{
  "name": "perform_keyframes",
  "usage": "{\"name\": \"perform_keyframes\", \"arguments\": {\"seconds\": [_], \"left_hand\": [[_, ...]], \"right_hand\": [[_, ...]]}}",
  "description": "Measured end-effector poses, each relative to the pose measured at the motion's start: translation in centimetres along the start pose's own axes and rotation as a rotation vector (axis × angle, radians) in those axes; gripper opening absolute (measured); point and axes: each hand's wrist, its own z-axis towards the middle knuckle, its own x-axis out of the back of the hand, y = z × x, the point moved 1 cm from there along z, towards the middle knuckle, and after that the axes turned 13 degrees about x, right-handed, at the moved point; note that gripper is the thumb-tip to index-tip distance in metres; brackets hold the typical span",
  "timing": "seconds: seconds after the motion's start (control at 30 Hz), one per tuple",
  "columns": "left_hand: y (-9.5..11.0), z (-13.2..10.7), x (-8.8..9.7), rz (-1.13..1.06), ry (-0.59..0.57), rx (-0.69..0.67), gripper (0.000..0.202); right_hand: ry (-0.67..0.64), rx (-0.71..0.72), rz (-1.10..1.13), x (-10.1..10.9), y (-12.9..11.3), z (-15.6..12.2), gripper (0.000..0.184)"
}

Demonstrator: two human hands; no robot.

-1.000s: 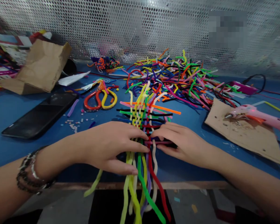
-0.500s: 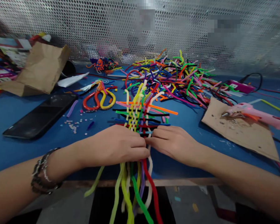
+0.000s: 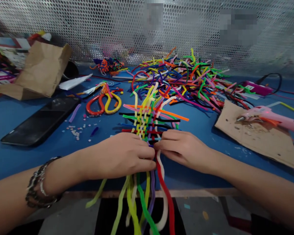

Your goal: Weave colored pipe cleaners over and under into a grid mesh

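A woven grid of pipe cleaners (image 3: 143, 124) lies at the table's front edge, with yellow, cream, green, purple and red strands crossed by black, orange, pink and blue ones. My left hand (image 3: 127, 153) covers its lower part, fingers curled and pressed on the strands. Opposite it, my right hand (image 3: 180, 147) pinches at the grid's right side, close to the red pipe cleaner (image 3: 163, 182) and a cream one. Which strands sit between the fingertips is partly hidden. Loose ends, among them a green pipe cleaner (image 3: 144, 202), hang over the edge below my hands.
Scissors (image 3: 104, 103) with red and yellow handles and a black phone (image 3: 40, 122) lie to the left, near an open cardboard box (image 3: 42, 70). Behind is a heap of pipe cleaners (image 3: 181, 75). At right a pink glue gun (image 3: 267, 116) rests on cardboard (image 3: 259, 143).
The red and cream strands now emerge side by side below my hands, further right than before. My fingers have shifted slightly, and the whole view has moved a little.
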Motion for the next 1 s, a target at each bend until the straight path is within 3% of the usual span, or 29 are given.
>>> {"name": "perform_keyframes", "arguments": {"seconds": [0.3, 0.53, 0.67, 0.77, 0.87, 1.0], "left_hand": [[0.28, -0.20, -0.52, -0.001, 0.137, 0.072, 0.032], [0.27, -0.27, -0.48, 0.005, 0.120, 0.148, 0.033], [0.39, -0.47, -0.40, 0.059, 0.266, 0.078, 0.043], [0.35, -0.63, -0.28, 0.068, 0.338, 0.100, 0.044], [0.30, -0.60, -0.20, 0.071, 0.319, 0.090, 0.043], [0.03, -0.37, -0.30, 0.053, 0.191, 0.036, 0.043]], "right_hand": [[0.021, -0.023, 0.061, -0.03, 0.16, 0.08, 0.022], [0.060, -0.018, 0.117, -0.04, 0.31, 0.08, 0.018], [0.039, 0.012, 0.105, 0.10, 0.31, 0.12, 0.019], [0.019, 0.017, 0.078, 0.13, 0.33, 0.09, 0.019], [0.025, 0.021, 0.069, 0.06, 0.35, 0.05, 0.020], [0.033, 0.003, 0.076, -0.04, 0.26, 0.04, 0.018]]}}
